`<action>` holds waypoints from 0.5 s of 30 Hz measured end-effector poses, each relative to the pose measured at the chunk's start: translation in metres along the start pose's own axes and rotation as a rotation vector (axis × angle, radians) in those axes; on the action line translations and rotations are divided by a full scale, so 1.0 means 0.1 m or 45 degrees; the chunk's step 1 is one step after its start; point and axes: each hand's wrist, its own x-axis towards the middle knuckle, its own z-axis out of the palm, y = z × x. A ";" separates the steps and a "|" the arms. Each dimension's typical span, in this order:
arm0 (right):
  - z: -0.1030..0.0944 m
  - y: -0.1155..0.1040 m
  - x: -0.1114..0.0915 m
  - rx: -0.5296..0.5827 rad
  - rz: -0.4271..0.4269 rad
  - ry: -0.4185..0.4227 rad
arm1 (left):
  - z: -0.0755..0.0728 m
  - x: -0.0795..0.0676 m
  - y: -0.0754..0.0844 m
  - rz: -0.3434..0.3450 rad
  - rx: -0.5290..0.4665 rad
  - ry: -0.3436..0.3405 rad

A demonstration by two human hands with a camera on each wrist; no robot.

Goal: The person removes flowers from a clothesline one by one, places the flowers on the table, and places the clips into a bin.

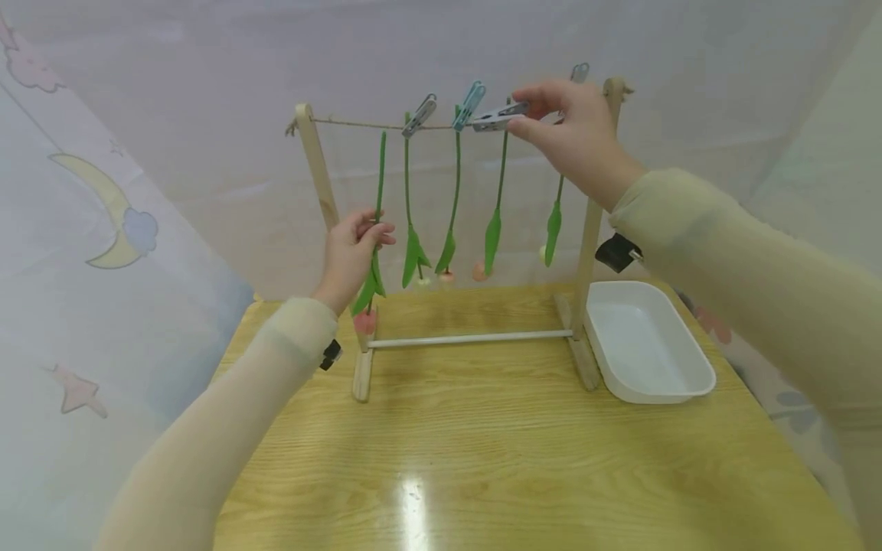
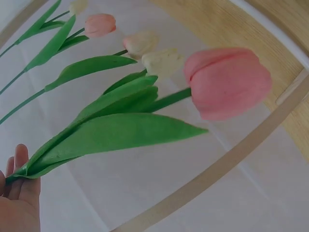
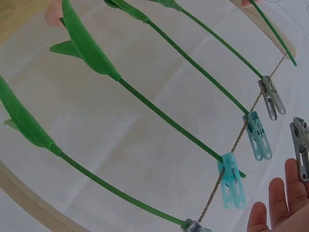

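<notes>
In the head view my left hand (image 1: 351,252) pinches the green stem of an artificial pink tulip (image 2: 229,83), its blossom hanging downward near the rack's left post. The stem's top end stands free, just below the twine (image 1: 358,124). My right hand (image 1: 579,130) holds a grey clothespin (image 3: 300,147) between thumb and fingers, apart from the twine in the right wrist view. Several other tulips hang head-down from the twine by a grey clothespin (image 1: 419,116), a teal clothespin (image 1: 469,105), a turquoise clothespin (image 3: 231,181) and another grey clothespin (image 1: 579,73) at the far right.
The wooden rack (image 1: 317,164) stands on a wood-grain table (image 1: 482,459), with a white crossbar (image 1: 468,338) low between its posts. Right of it sits a white plastic tray (image 1: 648,344). A pale patterned cloth (image 1: 207,115) hangs behind.
</notes>
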 end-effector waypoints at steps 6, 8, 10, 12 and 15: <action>-0.03 0.09 -0.06 -0.011 -0.036 0.001 | 0.01 -0.04 -0.01 -0.007 -0.006 -0.006; -0.04 0.11 -0.07 -0.012 -0.033 0.003 | 0.01 -0.05 -0.01 -0.007 -0.011 -0.002; -0.05 0.13 -0.09 -0.008 -0.032 0.005 | 0.00 -0.06 -0.02 -0.012 -0.022 0.002; -0.05 0.16 -0.10 0.002 -0.023 0.004 | 0.00 -0.06 -0.03 -0.028 -0.039 0.001; -0.06 0.19 -0.13 0.010 0.002 -0.004 | -0.01 -0.07 -0.05 -0.056 -0.055 0.000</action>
